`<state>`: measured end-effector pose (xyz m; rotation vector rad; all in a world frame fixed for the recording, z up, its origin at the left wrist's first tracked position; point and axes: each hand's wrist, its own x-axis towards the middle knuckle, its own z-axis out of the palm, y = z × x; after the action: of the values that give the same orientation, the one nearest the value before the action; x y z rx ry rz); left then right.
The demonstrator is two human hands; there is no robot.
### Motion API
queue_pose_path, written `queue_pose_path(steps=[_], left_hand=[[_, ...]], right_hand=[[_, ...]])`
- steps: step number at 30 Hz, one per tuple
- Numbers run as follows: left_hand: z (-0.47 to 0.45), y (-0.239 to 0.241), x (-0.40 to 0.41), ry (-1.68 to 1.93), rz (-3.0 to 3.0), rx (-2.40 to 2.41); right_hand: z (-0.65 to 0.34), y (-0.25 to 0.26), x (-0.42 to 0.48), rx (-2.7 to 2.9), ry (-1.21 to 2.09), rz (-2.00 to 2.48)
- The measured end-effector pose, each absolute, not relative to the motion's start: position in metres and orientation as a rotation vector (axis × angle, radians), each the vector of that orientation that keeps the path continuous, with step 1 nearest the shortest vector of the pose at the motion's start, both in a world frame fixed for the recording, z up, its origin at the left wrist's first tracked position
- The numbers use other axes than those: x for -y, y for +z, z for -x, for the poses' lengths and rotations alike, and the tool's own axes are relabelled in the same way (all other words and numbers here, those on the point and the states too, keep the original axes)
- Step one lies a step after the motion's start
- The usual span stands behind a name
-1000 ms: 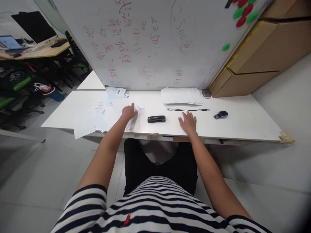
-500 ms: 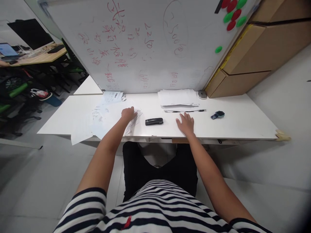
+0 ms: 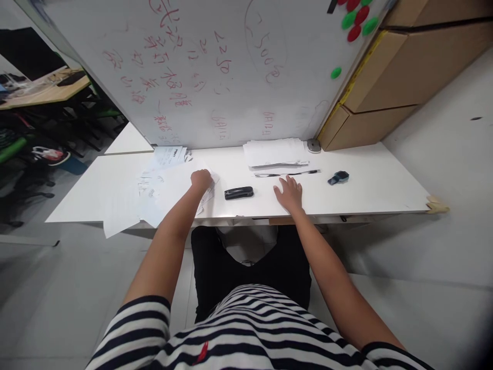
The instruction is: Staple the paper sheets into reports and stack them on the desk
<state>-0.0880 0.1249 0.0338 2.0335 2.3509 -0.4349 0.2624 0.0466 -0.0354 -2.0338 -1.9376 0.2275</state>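
Seated at a white desk [image 3: 370, 192] in a striped shirt [image 3: 250, 321] and black trousers [image 3: 210, 272], you work with both bare forearms stretched forward over the surface. Your left hand [image 3: 202, 180] rests on the right side of a spread of loose papers [image 3: 175, 180], its fingers curled in toward the palm; whether they pinch a sheet or merely press down on it, you cannot tell from this angle. The papers overlap unevenly across the left half of the desk, one sheet hanging over the front edge.

Your right hand [image 3: 289, 195] lies palm down, fingers spread and pointing away from you, just short of a slim, pen-like black-and-white stick [image 3: 287, 174]. Between your two hands sits a black stapler [image 3: 239, 192], lying lengthwise, apart from both. Behind the stick, a neater stack of white paper [image 3: 275, 153] lies near the foot of a whiteboard [image 3: 241, 103], with a small grey rounded object [image 3: 314, 146] just beside it. To the right of your right hand, well apart, lies what looks like a dark blue wristwatch [image 3: 339, 178].

Red handwriting covers the whiteboard, red and green magnets [image 3: 354, 33] cluster at its upper right, and cardboard boxes [image 3: 404, 72] are stacked alongside.
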Motion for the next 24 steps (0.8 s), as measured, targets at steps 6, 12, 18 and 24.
queue_pose_path(steps=[6, 12, 18, 24], left_hand=[[0.086, 0.034, -0.129, -0.360, -2.000, -2.391], [0.080, 0.038, -0.127, -0.274, -1.923, -2.402], [0.081, 0.048, -0.118, -0.195, -1.877, -2.412], [0.102, 0.062, -0.097, 0.063, -1.715, -2.538]], right_hand=[[-0.262, -0.036, -0.047, 1.926, 0.213, 2.030], [-0.262, -0.033, -0.045, 1.940, 0.229, 2.023], [-0.262, -0.031, -0.044, 1.939, 0.242, 2.004], [-0.262, -0.032, -0.046, 1.937, 0.253, 1.989]])
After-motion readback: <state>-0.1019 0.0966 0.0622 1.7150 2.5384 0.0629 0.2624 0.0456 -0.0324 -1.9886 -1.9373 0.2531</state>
